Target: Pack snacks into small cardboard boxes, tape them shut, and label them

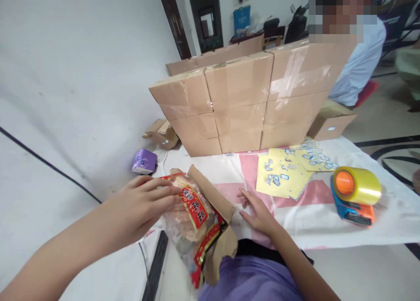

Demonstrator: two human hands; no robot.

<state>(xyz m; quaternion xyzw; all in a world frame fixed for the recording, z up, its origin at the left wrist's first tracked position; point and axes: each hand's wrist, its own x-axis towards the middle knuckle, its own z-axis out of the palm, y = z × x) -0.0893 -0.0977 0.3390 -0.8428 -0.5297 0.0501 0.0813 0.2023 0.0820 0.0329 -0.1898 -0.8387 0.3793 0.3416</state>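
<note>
My left hand point(144, 204) rests on a clear snack bag with red labels point(192, 215), fingers laid over its top, pressing it into an open cardboard box point(218, 204) at the near table edge. My right hand point(257, 211) lies flat on the pink and white tablecloth point(315, 218) just right of the box, fingers spread, holding nothing.
A wall of sealed cardboard boxes point(243, 104) stands at the back of the table. Yellow sticker sheets point(284, 172) lie in the middle. A yellow tape dispenser point(356, 194) sits at the right. A small purple box point(143, 161) is by the wall. Another person point(359, 64) sits behind the boxes.
</note>
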